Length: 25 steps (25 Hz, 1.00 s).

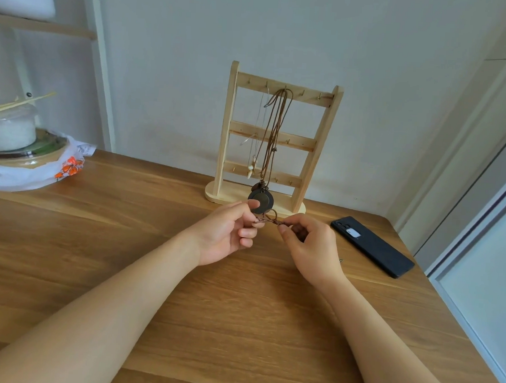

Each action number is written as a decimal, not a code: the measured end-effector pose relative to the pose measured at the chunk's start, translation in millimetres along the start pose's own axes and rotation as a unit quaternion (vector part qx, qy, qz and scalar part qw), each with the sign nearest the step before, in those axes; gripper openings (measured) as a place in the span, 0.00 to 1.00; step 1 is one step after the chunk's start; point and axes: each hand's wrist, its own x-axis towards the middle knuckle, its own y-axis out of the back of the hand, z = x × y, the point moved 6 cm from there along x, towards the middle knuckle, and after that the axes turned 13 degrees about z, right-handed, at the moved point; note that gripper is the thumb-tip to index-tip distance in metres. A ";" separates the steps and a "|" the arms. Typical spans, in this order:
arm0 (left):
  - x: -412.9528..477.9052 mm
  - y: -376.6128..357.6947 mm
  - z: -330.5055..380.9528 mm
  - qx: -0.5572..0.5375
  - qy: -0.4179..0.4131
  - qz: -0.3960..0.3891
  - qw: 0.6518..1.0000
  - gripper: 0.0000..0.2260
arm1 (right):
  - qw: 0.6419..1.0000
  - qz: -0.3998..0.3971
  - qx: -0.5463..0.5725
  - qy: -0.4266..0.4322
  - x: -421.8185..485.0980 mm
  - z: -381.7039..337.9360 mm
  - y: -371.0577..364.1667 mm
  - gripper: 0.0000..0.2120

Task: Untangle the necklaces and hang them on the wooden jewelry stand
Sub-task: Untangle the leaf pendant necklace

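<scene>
Knotted brown cord necklace (269,220) held over wooden bench (94,241).
Fingers curled, the left hand (228,234) and right hand (310,248) each pinch it; pale wooden ladder-shaped jewelry stand (320,142) at 12 o'clock.

two bare forearms, left forearm (105,309) and right forearm (385,332), smooth and uncovered all the way from the lower edge of the view to the wrists. left hand (225,234) and right hand (313,251) bare as well. slim fingers (247,233) with short, rounded, plain nails; left thumbnail (254,204) plainly visible, trimmed close.
</scene>
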 end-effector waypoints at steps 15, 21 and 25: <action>-4.7 -9.0 -0.5 -0.131 0.072 -0.040 0.988 0.08 | 0.997 0.053 -0.040 0.025 5.7 -9.6 15.8 0.05; -3.8 -2.0 7.7 -0.151 0.021 0.024 0.988 0.09 | 0.995 0.087 -0.043 0.039 2.4 -28.7 22.2 0.04; -3.4 14.5 21.2 -0.134 -0.072 0.114 0.982 0.10 | 0.964 0.054 0.230 -0.119 1.4 -36.3 30.9 0.03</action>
